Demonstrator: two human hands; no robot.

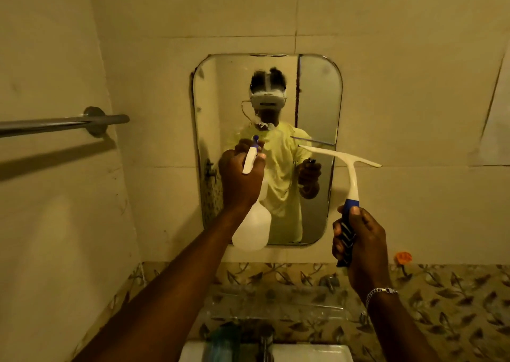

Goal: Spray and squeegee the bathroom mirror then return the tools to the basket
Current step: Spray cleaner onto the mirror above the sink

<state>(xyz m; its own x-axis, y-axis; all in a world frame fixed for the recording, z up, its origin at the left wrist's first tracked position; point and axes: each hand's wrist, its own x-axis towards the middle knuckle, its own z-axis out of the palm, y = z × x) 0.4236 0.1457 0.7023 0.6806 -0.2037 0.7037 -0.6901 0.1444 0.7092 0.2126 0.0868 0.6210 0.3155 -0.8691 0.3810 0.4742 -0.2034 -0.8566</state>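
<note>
presently: item one, spray bottle [252, 223], translucent white, held in the left hand [241, 180], fingers wrapped closed around its neck and trigger head, nozzle aimed forward at the mirror [317, 91]; bottle's long axis hangs down from the fist, body in front of the mirror's lower left; contents not discernible. item two, squeegee [350, 174], white t-shape with blue-and-black grip, held in the right hand [358, 240], fingers clenched closed on the grip; handle runs up from the fist, blade lying crosswise near the mirror's right edge, contact with the glass uncertain. the left hand is the nearer to the glass, so spraying appears to be the step in hand, wiping not yet begun. item three, washbasin [317, 353] below, with tap; no basket in view. item four, towel rail [63, 124] on the left wall
</note>
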